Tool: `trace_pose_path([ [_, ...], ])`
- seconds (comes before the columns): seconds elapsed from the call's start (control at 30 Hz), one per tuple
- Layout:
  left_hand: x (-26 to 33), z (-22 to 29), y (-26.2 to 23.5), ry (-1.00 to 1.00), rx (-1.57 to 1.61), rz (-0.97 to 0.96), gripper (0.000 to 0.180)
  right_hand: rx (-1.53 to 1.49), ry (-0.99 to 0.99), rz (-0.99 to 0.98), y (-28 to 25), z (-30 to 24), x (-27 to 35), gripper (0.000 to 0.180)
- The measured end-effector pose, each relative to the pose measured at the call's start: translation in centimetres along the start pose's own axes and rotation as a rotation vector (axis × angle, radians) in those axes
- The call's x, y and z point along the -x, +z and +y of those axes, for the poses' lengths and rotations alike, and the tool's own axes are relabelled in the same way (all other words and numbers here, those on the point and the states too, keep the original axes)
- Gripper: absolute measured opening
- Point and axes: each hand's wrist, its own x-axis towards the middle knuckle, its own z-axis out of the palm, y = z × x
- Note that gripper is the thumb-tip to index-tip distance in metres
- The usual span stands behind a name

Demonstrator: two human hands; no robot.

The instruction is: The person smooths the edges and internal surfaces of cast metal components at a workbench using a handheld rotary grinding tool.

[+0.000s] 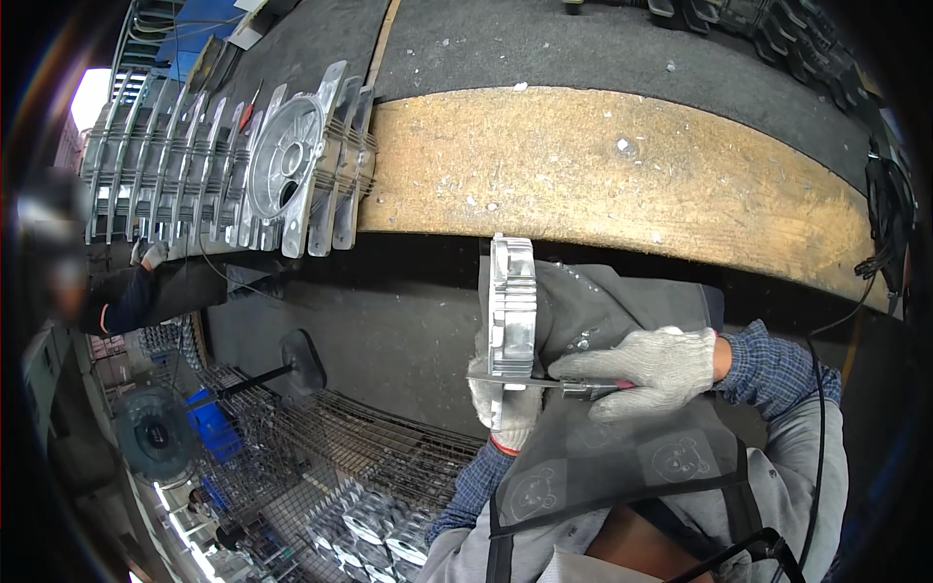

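Observation:
My left hand, in a white knitted glove, is closed around the lower part of a ribbed, silvery metal casting. The casting stands on edge in front of my apron. My right hand, gloved the same way, grips a file-like tool with a thin metal blade and a metal collar. Its blade reaches left across the casting's lower part; whether it touches the metal I cannot tell. Most of the tool's handle is hidden in my right glove.
A worn wooden bench edge with metal chips lies ahead, backed by dark matting. Stacked castings stand at the left, a red-handled tool among them. A wire cage holds castings. Another person's gloved hand shows far left.

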Motion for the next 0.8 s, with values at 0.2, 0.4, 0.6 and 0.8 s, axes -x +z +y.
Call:
trace_pose_path([
  [0.2, 0.2, -0.5, 0.0, 0.146, -0.110, 0.029, 0.053, 0.027, 0.002, 0.061, 0.7, -0.1, 0.8, 0.080],
  [0.4, 0.7, -0.5, -0.4, -0.029, -0.086, -0.012, 0.050, 0.056, 0.126, 0.063, 0.7, -0.5, 1.4, 0.080],
  [0.6, 1.6, -2.1, 0.1, -0.271, 0.237, 0.010, 0.058, 0.061, 0.037, 0.080, 0.7, -0.3, 0.2, 0.078],
  [0.8, 1.0, -1.0, -0.1, -0.853, 0.923, 0.212, 0.053, 0.046, 0.103, 0.062, 0.7, -0.8, 0.0, 0.077],
])
